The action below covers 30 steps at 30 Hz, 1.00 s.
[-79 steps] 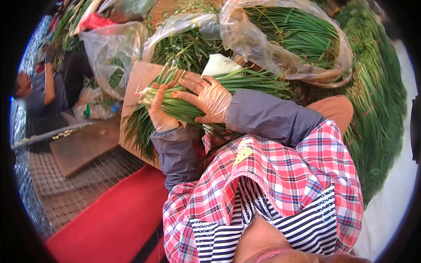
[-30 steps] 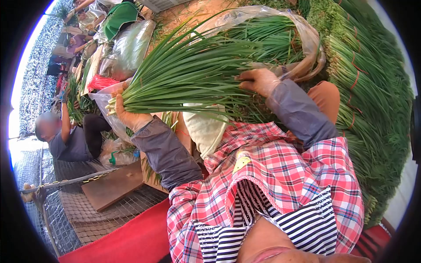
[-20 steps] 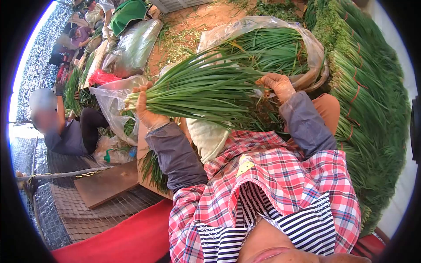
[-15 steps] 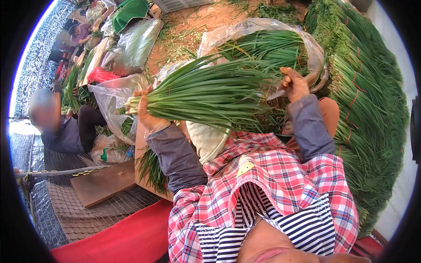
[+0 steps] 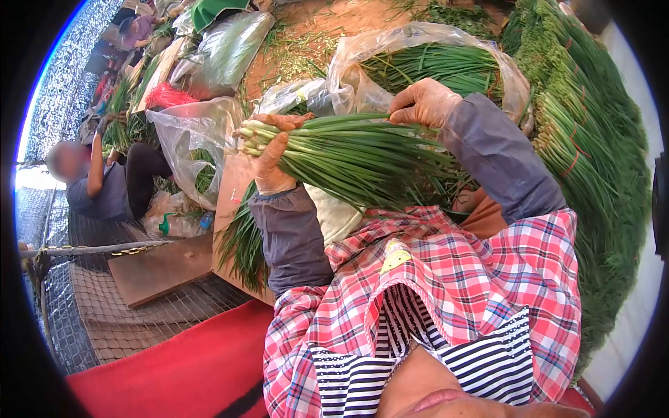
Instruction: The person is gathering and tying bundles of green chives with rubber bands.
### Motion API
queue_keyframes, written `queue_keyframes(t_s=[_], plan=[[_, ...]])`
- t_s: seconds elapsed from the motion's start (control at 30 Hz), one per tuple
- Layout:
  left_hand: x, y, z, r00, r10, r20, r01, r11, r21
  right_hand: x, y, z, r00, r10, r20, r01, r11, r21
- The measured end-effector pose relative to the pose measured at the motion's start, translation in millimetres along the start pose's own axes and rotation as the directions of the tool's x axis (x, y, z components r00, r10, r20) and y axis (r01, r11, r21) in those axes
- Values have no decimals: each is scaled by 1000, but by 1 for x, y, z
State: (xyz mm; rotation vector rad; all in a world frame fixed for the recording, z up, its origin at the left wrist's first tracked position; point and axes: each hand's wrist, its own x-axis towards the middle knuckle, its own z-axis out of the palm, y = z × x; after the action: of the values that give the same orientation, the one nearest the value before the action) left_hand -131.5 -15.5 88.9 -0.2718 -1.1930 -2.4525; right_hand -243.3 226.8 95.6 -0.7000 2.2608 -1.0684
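Note:
A thick bunch of long green leafy stalks (image 5: 362, 157) lies across the middle of the view, its pale ends pointing left and its leaf tips right. Around the stalks near those pale ends my left hand (image 5: 275, 157) is wrapped. At the upper edge of the leaves is my right hand (image 5: 426, 104), with thumb and fingertips pinched together; whether a leaf is between them is too small to tell. Behind the bunch, a clear plastic bag (image 5: 345, 64) holds more green stalks (image 5: 439, 66).
Tied bundles (image 5: 571, 139) are piled along the right side. A co-worker (image 5: 104, 177) sits at the left near an open plastic bag (image 5: 178, 129). Below are a brown board (image 5: 164, 268), a metal bar (image 5: 90, 249) and red cloth (image 5: 174, 362). Red ties (image 5: 167, 97) lie upper left.
My right hand has moved left and up to the leaves' upper edge. The bunch has shifted right and turned, and my left hand has moved right with it. The co-worker's arm is raised.

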Motion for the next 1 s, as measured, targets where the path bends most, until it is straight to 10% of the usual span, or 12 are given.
queue_keyframes(t_s=[0.2, 0.3, 0.4, 0.63, 0.67, 0.77, 0.83, 0.87, 0.9, 0.93, 0.97, 1.0], plan=[[1, 0, -8, 995, -101, 17, 100, 991, 86, -11, -10, -18, 913, -374, -160, 287, 871, -399], [0, -4, -7, 989, -150, 0, 150, 985, 83, -13, -44, -27, 718, -678, -159, 694, 714, 90], [0, -6, 9, 978, -201, 50, 196, 976, 91, -6, -76, -6, 925, -379, 4, 258, 637, 727], [-1, -18, 2, 980, -192, 55, 178, 965, 190, 28, -107, -13, 774, -510, -374, 440, 9, 898], [0, -16, -3, 987, -159, -24, 161, 973, 167, 15, -90, -30, 620, -691, -371, 441, -83, 893], [0, -4, -45, 955, -128, -269, 126, 992, -26, -36, -51, -49, 677, -645, -356, 535, 98, 839], [2, 8, -64, 951, -78, -299, 34, 988, -150, -61, -8, -51, 715, -683, -153, 632, 537, 558], [4, 14, -73, 948, -53, -314, -14, 978, -208, -84, -2, -37, 971, -240, 19, 197, 838, 509], [5, 19, -86, 936, -10, -351, -60, 981, -187, -83, 5, -23, 964, 132, 230, -149, 987, 60], [7, 24, -101, 924, 33, -381, -103, 981, -165, -81, 31, -4, 965, 196, 173, -53, 794, -605], [12, 28, -106, 910, 73, -408, -142, 980, -141, -75, 26, 4, 923, 375, 85, -186, 629, -755], [15, 30, -109, 893, 62, -446, -139, 980, -142, -71, 26, 6, 968, 244, 54, -171, 807, -565]])
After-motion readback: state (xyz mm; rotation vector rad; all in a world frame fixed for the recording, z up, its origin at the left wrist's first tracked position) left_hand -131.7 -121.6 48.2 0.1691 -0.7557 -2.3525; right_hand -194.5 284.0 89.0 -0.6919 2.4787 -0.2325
